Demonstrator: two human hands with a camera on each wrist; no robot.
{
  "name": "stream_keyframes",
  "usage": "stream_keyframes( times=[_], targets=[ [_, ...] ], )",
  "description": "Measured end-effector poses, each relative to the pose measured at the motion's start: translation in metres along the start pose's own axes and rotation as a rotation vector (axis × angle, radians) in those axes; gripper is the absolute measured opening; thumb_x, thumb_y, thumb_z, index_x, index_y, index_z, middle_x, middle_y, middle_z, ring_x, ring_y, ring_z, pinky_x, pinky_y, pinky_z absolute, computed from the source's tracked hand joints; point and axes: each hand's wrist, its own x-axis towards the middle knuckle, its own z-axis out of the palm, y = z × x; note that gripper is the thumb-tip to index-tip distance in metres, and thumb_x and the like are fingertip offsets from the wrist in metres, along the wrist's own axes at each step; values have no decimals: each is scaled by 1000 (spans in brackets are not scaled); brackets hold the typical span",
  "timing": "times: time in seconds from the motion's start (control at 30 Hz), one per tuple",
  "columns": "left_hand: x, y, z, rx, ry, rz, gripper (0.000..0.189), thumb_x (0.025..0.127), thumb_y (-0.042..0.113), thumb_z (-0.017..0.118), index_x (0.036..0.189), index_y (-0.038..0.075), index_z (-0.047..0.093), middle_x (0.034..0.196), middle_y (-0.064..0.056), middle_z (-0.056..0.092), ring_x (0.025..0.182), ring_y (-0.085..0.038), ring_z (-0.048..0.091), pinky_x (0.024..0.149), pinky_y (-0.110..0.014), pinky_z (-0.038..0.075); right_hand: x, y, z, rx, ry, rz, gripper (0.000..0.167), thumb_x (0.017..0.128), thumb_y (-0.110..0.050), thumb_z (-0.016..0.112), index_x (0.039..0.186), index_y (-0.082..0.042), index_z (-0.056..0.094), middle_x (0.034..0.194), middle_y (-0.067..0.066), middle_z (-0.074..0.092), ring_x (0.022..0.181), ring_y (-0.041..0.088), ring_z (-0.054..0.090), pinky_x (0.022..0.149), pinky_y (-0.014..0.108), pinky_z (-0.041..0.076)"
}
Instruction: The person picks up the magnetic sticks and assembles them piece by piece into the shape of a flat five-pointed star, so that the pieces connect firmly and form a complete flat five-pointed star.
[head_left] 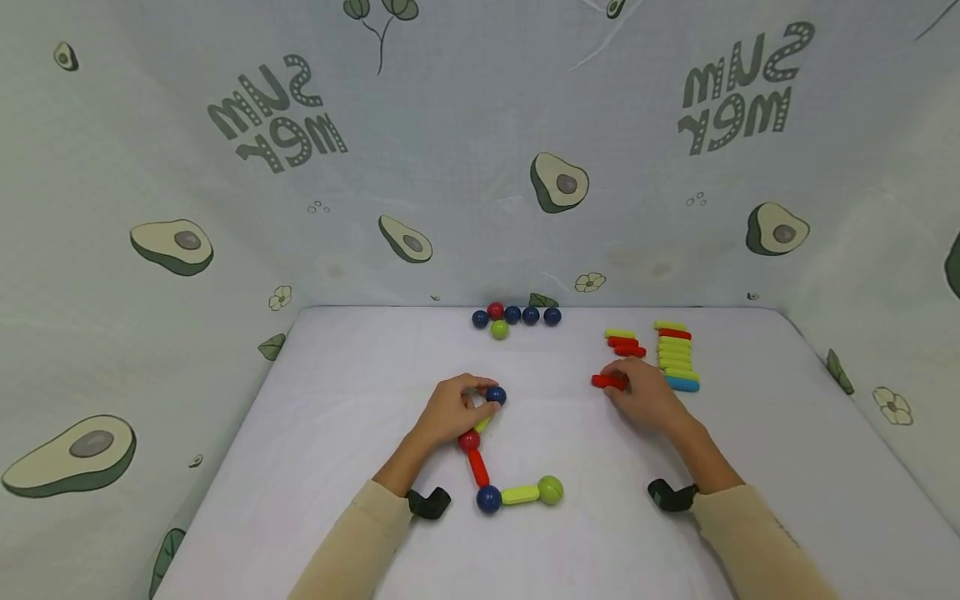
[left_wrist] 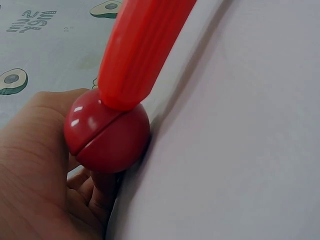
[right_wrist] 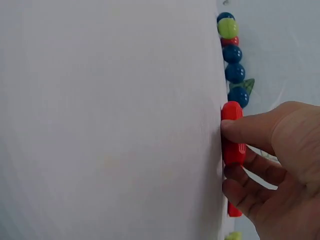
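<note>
Everything here sits straight on the white table (head_left: 337,375), with an avocado-print cloth (head_left: 480,233) hanging behind the far edge.

The left hand (head_left: 453,406) has thumb and fingers pinched on a dark blue ball (head_left: 497,396), left of center. That ball is the far end of a bent chain: a yellow-green rod (head_left: 482,425), a red ball (head_left: 468,440), a red connecting rod (head_left: 477,468), then a near blue ball (head_left: 489,499). From there a near yellow-green rod (head_left: 520,495) goes right to a green ball (head_left: 551,490).

Over on the right, the right hand (head_left: 641,396) is clamped on a loose red rod (head_left: 609,381), thumb on one side, well apart from the chain.

Just past that hand there's a small rod pile (head_left: 628,351), yellow-green and red, and to its right a rod column (head_left: 676,353) with a blue one at the near end. Loose balls (head_left: 531,316) cluster at the far edge: four blue, one red, one green.
</note>
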Motion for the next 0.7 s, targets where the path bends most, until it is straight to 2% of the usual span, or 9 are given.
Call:
stream_keyframes(
  times=[0.27, 0.7],
  targets=[
    [1, -3, 1, 26, -4, 2, 34, 92, 32, 75, 125, 25, 74, 106, 5, 68, 55, -8, 47, 48, -20, 34, 2, -36, 18, 88, -71, -71, 31, 94, -13, 73, 124, -6, 68, 116, 12, 67, 99, 25, 59, 89, 43, 57],
    [3, -4, 1, 37, -6, 12, 34, 93, 35, 75, 126, 26, 74, 107, 6, 68, 57, -8, 49, 49, -19, 35, 8, -88, 48, 147, -139, -173, 27, 93, -13, 74, 120, -9, 71, 106, 2, 66, 90, 16, 57, 80, 29, 53]
  ],
)
